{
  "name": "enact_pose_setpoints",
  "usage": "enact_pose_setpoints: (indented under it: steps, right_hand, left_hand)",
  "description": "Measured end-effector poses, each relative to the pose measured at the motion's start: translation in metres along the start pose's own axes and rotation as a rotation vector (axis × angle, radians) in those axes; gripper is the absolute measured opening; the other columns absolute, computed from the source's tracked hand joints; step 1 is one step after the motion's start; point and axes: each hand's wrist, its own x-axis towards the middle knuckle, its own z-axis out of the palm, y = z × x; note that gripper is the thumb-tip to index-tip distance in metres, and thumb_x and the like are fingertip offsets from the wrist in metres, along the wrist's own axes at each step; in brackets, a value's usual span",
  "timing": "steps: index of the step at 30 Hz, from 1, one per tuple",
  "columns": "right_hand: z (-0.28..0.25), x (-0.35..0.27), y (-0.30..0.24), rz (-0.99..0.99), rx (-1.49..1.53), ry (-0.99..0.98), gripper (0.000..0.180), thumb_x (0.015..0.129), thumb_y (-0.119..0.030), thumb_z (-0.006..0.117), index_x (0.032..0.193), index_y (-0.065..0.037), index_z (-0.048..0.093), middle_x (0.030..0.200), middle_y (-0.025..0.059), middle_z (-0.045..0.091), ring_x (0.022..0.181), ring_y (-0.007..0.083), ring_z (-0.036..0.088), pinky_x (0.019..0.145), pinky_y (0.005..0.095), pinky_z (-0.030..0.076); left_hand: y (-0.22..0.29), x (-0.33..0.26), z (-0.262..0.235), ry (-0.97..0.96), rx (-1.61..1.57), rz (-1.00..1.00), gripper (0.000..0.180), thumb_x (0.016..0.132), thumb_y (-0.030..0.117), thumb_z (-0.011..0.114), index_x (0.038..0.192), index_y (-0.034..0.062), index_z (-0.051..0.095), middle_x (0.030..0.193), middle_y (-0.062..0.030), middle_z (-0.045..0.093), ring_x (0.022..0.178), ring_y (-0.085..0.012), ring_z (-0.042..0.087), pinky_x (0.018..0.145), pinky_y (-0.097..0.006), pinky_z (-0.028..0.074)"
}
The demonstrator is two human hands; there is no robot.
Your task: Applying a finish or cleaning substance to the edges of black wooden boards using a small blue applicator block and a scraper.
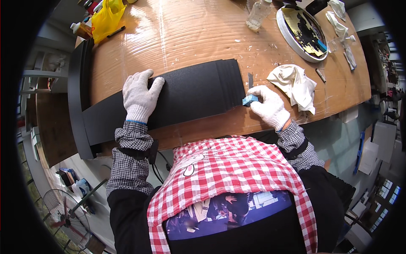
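Observation:
A stack of long black sheets (190,95) lies across the brown table (190,34). My left hand (139,95), in a white knit glove, presses flat on the stack's left half with fingers spread. My right hand (268,106), also gloved, pinches a small blue block (249,100) against the right end of the stack. A narrow dark strip (250,79) stands just above that block.
A crumpled white cloth (296,84) lies right of my right hand. A round white tray (302,31) with black and yellow scraps and a clear plastic bottle (258,15) sit at the back. A yellow bag (105,19) rests back left. A black panel (76,97) runs along the table's left end.

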Motion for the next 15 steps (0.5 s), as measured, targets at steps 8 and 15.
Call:
enact_pose_setpoints:
  steps: [8, 15]
  right_hand:
    - [0.016, 0.033, 0.020, -0.085, 0.089, 0.159, 0.032, 0.083, -0.010, 0.066, 0.114, -0.005, 0.065, 0.098, 0.0084, 0.071, 0.090, 0.0152, 0.067, 0.084, 0.0289, 0.053]
    - [0.020, 0.099, 0.016, -0.142, 0.107, 0.285, 0.033, 0.083, -0.014, 0.069, 0.115, -0.004, 0.066, 0.104, 0.0126, 0.072, 0.096, 0.0220, 0.069, 0.087, 0.0327, 0.053]
  left_hand:
    - [-0.004, 0.001, 0.005, 0.026, -0.015, -0.004, 0.051, 0.089, 0.049, 0.061, 0.115, 0.0057, 0.069, 0.114, -0.0111, 0.068, 0.114, -0.0294, 0.057, 0.107, -0.041, 0.036]
    - [-0.003, 0.000, 0.003, 0.009, -0.041, -0.007, 0.051, 0.089, 0.048, 0.062, 0.115, 0.0054, 0.069, 0.113, -0.0112, 0.068, 0.114, -0.0295, 0.057, 0.107, -0.041, 0.037]
